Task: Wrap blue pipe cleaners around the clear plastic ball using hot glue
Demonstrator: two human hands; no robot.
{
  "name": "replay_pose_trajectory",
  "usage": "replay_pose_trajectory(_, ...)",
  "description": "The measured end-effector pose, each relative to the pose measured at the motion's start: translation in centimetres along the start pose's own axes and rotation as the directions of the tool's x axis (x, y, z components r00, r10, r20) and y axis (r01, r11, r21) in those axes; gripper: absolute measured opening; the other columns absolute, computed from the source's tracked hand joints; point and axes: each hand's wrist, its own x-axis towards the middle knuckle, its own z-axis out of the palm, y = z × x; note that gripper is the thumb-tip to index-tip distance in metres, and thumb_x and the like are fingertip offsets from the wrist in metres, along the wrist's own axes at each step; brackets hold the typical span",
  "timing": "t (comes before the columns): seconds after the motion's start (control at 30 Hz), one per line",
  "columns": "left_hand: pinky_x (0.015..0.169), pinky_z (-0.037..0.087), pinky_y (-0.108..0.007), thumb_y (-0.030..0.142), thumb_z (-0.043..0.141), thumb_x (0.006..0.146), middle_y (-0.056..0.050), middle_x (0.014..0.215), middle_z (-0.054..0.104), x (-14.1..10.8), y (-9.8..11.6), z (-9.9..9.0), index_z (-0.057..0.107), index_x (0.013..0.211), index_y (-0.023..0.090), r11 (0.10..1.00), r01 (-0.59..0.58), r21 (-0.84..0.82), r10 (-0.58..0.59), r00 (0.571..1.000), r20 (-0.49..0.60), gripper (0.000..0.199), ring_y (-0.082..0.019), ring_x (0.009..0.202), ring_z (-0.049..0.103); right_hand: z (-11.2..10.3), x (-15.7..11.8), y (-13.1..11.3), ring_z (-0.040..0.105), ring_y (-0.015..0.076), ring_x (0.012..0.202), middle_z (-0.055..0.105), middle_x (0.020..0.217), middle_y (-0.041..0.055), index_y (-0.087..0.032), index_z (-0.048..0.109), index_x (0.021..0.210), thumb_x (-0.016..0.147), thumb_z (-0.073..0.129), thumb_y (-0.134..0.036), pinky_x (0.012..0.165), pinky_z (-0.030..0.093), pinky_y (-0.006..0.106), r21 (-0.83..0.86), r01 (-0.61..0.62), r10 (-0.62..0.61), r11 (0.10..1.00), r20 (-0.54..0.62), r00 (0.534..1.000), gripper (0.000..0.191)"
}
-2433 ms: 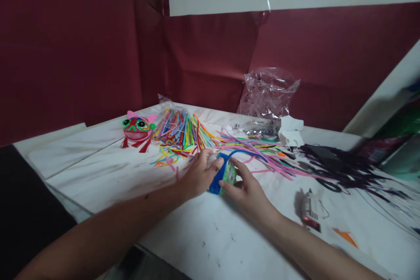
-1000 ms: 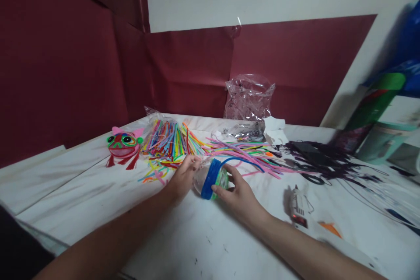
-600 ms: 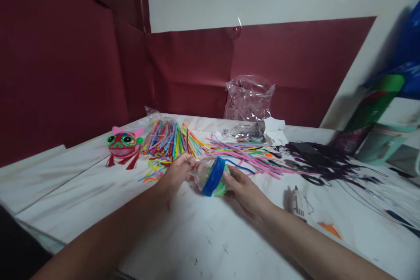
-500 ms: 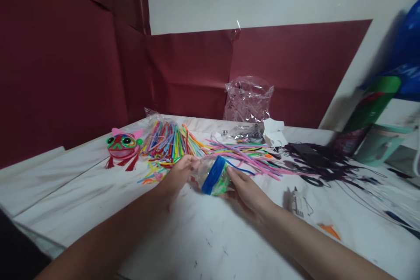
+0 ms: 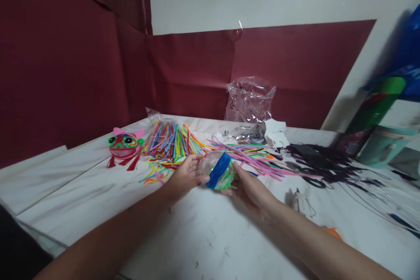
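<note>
The right grip (image 5: 250,188) covers the right end of the blue-banded clear plastic vessel (image 5: 219,170); the right forearm (image 5: 305,240) hides part of the white glue gun (image 5: 299,203); upper right, the edge crops a blue bag (image 5: 407,61).

- plastic piece (image 5: 208,164): clear, blue band (image 5: 219,171), green at 4 o'clock
- face figure (image 5: 123,153), 9 o'clock: pink, red, green
- tabletop (image 5: 183,240): white, grey-streaked

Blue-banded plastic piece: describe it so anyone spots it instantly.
Find the white marbled table, then the left hand and right hand. The plastic piece held between them is clear, wrapped in a wide blue band, unlike the pipe cleaners behind.
</note>
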Motion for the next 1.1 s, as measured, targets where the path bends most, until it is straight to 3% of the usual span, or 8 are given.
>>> replay_pose_trajectory(0.27, 0.083, 0.047, -0.034, 0.027, 0.080, 0.055, -0.009, 0.116, 0.056, -0.3, -0.5, 0.3, 0.044, 0.110, 0.021, 0.998, -0.031, 0.061, 0.031, 1.000, 0.000, 0.066, -0.024, 0.103, 0.058, 0.4, -0.6, 0.2, 0.068, 0.0206, 0.085, 0.072, 0.101, 0.0083, -0.018, 0.064, 0.108, 0.084, 0.059, -0.048, 0.070, 0.055, 0.031, -0.096, 0.067, -0.062, 0.993, 0.053, 0.997, 0.039)
replay_pose_trajectory(0.43, 0.081, 0.046, -0.033, 0.029, 0.080, 0.054, -0.008, 0.112, 0.054, -0.3, -0.4, 0.3, 0.042, 0.107, 0.021, 0.997, -0.057, 0.059, 0.057, 0.998, 0.004, 0.065, -0.022, 0.098, 0.058, 0.6, -0.8, 0.5, 0.065, 0.0247, 0.096, 0.068, 0.112, 0.0080, -0.021, 0.059, 0.115, 0.068, 0.074, -0.048, 0.081, 0.052, 0.036, -0.212, 0.189, -0.168, 0.959, 0.113, 0.979, 0.055)
replay_pose_trajectory(0.67, 0.085, 0.046, -0.036, 0.033, 0.079, 0.056, -0.008, 0.112, 0.055, -0.4, -0.6, 0.2, 0.043, 0.110, 0.021, 0.982, -0.075, 0.172, 0.080, 0.997, -0.019, 0.065, -0.025, 0.101, 0.058, 0.3, -0.3, 1.5, 0.056, 0.0313, 0.112, 0.061, 0.124, 0.0134, -0.018, 0.051, 0.124, 0.060, 0.077, -0.052, 0.091, 0.047, 0.043, -0.388, 0.368, -0.358, 0.845, 0.102, 0.928, 0.078)
replay_pose_trajectory(0.83, 0.089, 0.043, -0.041, 0.034, 0.077, 0.060, -0.010, 0.113, 0.058, -0.6, -0.8, -0.1, 0.045, 0.111, 0.021, 0.948, -0.127, 0.293, 0.141, 0.990, -0.026, 0.062, -0.028, 0.105, 0.057, 0.1, -0.5, 2.4, 0.066, 0.0263, 0.086, 0.053, 0.132, 0.0152, -0.020, 0.036, 0.136, 0.064, 0.075, -0.046, 0.074, 0.055, 0.041, -0.467, 0.339, -0.358, 0.817, 0.051, 0.932, 0.086)
replay_pose_trajectory(0.93, 0.090, 0.042, -0.040, 0.033, 0.077, 0.060, -0.009, 0.113, 0.059, -0.7, -0.8, -0.2, 0.045, 0.111, 0.021, 0.934, -0.165, 0.316, 0.182, 0.983, -0.023, 0.061, -0.028, 0.108, 0.056, -0.3, -0.6, 2.8, 0.064, 0.0279, 0.093, 0.049, 0.133, 0.0168, -0.018, 0.034, 0.138, 0.067, 0.073, -0.043, 0.075, 0.054, 0.041, -0.577, 0.371, -0.417, 0.727, 0.058, 0.907, 0.085)
replay_pose_trajectory(1.1, 0.086, 0.044, -0.037, 0.033, 0.077, 0.061, -0.008, 0.110, 0.060, -0.8, -0.6, 0.0, 0.044, 0.108, 0.021, 0.947, -0.165, 0.275, 0.172, 0.985, -0.001, 0.059, -0.026, 0.103, 0.058, -1.1, -0.3, 3.5, 0.050, 0.0325, 0.116, 0.046, 0.134, 0.0158, -0.022, 0.035, 0.136, 0.072, 0.070, -0.038, 0.083, 0.051, 0.044, -0.690, 0.506, -0.551, 0.517, 0.183, 0.814, 0.074)
